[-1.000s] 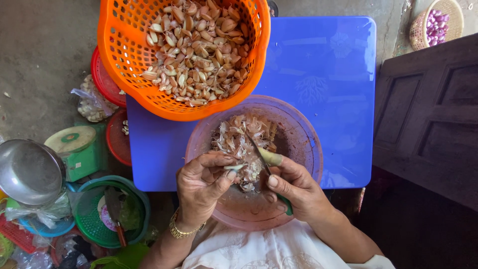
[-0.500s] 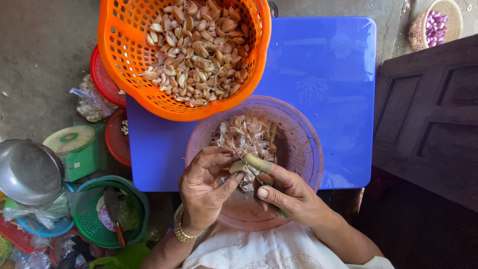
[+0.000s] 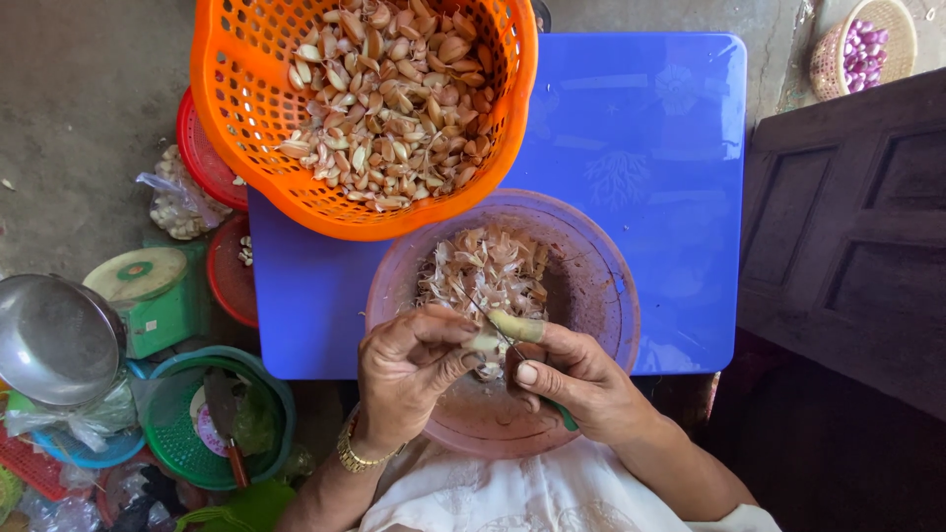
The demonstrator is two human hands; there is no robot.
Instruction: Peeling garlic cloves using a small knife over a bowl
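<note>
We pinch the small pale garlic clove (image 3: 485,341) in our left hand (image 3: 409,369) over the pink plastic basin (image 3: 601,286) of papery skins; it looks light, firm and slippery, best held at its ends. Our right hand (image 3: 572,379) has its grip closed on a thin green-handled paring knife (image 3: 564,414), blade at the clove, above the blue plastic surface (image 3: 650,148).

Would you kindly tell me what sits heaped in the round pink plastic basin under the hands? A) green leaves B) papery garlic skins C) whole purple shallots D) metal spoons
B: the round pink plastic basin holds a pile of pale papery garlic skins, just beyond the left hand and right hand.
</note>
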